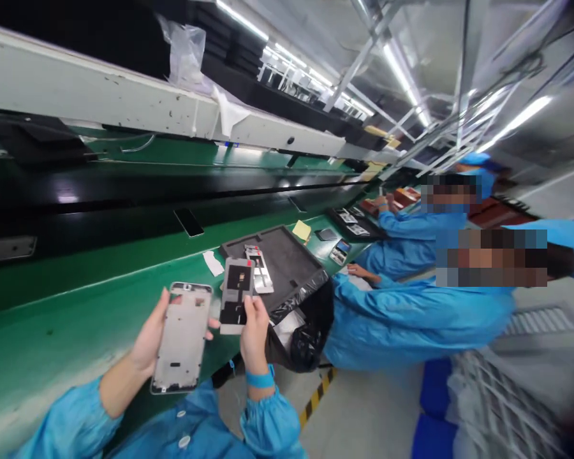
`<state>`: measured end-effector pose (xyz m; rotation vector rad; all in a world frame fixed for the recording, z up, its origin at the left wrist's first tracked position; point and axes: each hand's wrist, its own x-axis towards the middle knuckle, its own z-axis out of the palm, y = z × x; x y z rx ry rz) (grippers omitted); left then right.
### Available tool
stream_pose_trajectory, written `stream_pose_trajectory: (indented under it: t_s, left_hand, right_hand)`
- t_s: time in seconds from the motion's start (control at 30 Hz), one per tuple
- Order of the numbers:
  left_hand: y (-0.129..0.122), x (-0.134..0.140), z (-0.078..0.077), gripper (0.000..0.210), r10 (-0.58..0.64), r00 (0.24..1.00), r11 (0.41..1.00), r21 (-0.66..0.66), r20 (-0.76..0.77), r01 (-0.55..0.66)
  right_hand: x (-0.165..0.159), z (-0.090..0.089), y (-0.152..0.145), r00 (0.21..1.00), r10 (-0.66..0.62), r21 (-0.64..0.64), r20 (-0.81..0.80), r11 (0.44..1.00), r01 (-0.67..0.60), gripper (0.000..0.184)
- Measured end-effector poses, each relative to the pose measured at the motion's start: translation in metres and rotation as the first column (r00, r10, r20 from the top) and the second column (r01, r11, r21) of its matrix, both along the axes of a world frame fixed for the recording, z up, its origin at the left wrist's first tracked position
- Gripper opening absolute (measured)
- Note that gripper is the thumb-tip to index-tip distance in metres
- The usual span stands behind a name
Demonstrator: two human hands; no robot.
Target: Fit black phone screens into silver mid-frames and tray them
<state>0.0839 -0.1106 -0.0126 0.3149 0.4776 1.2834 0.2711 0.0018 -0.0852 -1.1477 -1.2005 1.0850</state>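
Observation:
My left hand [149,341] grips a silver phone frame [182,341] by its long edges, with the thumb on one side and fingertips showing on the other. The frame has a cut-out near its top. In my right hand [254,331] is a phone screen panel [233,296], its back toward me, grey and black with a flex cable and a red tab; the thumb and fingers pinch its lower right edge. The two parts are side by side, apart. Just beyond the panel, another similar panel [259,269] lies at the edge of a black foam tray [291,255].
A green bench [100,299] runs along a dark conveyor belt [124,220] carrying a phone [188,222]. White paper [213,263] and a yellow pad [301,230] lie near the tray. A black plastic bag [309,344] hangs below it. Co-workers in blue [411,312] sit to the right.

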Motion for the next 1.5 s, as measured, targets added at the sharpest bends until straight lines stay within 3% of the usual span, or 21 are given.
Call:
stream_pose_trajectory:
  t_s: [0.13, 0.23, 0.3, 0.37, 0.43, 0.53, 0.67, 0.77, 0.9, 1.0, 1.17, 1.23, 1.3, 1.4, 1.5]
  left_hand:
    - [-0.016, 0.009, -0.013, 0.077, -0.066, 0.998, 0.998, 0.021, -0.013, 0.067]
    - [-0.04, 0.003, -0.022, 0.075, 0.092, 0.985, 0.995, 0.041, -0.146, -0.087]
    - [-0.055, -0.002, -0.023, 0.077, 0.217, 0.93, 0.974, 0.123, -0.296, -0.188]
    - [-0.067, -0.006, -0.023, 0.079, 0.324, 0.828, 0.942, 0.241, -0.458, -0.235]
    - [-0.076, -0.01, -0.024, 0.075, 0.401, 0.674, 0.911, 0.348, -0.621, -0.221]
    - [-0.082, -0.016, -0.027, 0.069, 0.449, 0.402, 0.891, 0.433, -0.798, -0.136]
    - [-0.084, -0.022, -0.034, 0.073, 0.481, 0.117, 0.874, 0.486, -0.869, 0.016]
    - [-0.083, -0.024, -0.037, 0.077, 0.473, -0.002, 0.874, 0.47, -0.881, 0.122]
    - [-0.081, -0.024, -0.041, 0.074, 0.436, -0.065, 0.887, 0.417, -0.897, 0.199]
    - [-0.078, -0.023, -0.042, 0.074, 0.412, -0.074, 0.896, 0.389, -0.908, 0.214]
    - [-0.071, -0.023, -0.036, 0.065, 0.411, 0.007, 0.899, 0.406, -0.912, 0.164]
    - [-0.068, -0.026, -0.031, 0.064, 0.387, 0.024, 0.917, 0.388, -0.922, 0.088]
    - [-0.068, -0.033, -0.028, 0.07, 0.36, 0.074, 0.932, 0.355, -0.93, -0.068]
    - [-0.07, -0.047, -0.026, 0.081, 0.367, 0.29, 0.897, 0.254, -0.884, -0.362]
    - [-0.076, -0.056, -0.023, 0.086, 0.439, 0.566, 0.86, 0.143, -0.698, -0.49]
  right_hand:
    - [-0.032, 0.007, -0.053, 0.959, 0.27, -0.062, -0.088, 0.959, -0.275, 0.045]
    - [-0.044, 0.02, -0.069, 0.936, 0.34, 0.018, -0.089, 0.94, -0.34, 0.038]
    - [-0.051, 0.034, -0.072, 0.91, 0.411, 0.113, -0.043, 0.907, -0.405, 0.039]
    - [-0.058, 0.047, -0.072, 0.849, 0.528, 0.166, 0.004, 0.837, -0.522, 0.039]
    - [-0.066, 0.058, -0.073, 0.805, 0.593, 0.182, 0.025, 0.789, -0.587, 0.039]
    - [-0.079, 0.066, -0.075, 0.815, 0.579, 0.183, 0.025, 0.799, -0.573, 0.039]
    - [-0.09, 0.068, -0.077, 0.866, 0.501, 0.179, -0.005, 0.852, -0.492, 0.033]
    - [-0.092, 0.066, -0.076, 0.875, 0.477, 0.181, -0.083, 0.871, -0.458, 0.028]
    - [-0.093, 0.06, -0.072, 0.892, 0.439, 0.181, -0.106, 0.891, -0.417, 0.028]
    - [-0.093, 0.057, -0.07, 0.907, 0.414, 0.18, -0.08, 0.901, -0.395, 0.03]
    - [-0.08, 0.058, -0.061, 0.884, 0.465, 0.198, -0.037, 0.871, -0.45, 0.028]
    - [-0.069, 0.054, -0.05, 0.865, 0.499, 0.208, 0.051, 0.842, -0.498, 0.027]
    - [-0.059, 0.043, -0.032, 0.837, 0.516, 0.168, 0.182, 0.822, -0.543, 0.031]
    - [-0.057, 0.013, 0.002, 0.776, 0.524, 0.035, 0.351, 0.821, -0.57, 0.042]
    - [-0.069, -0.021, 0.028, 0.727, 0.521, -0.044, 0.447, 0.825, -0.564, 0.047]
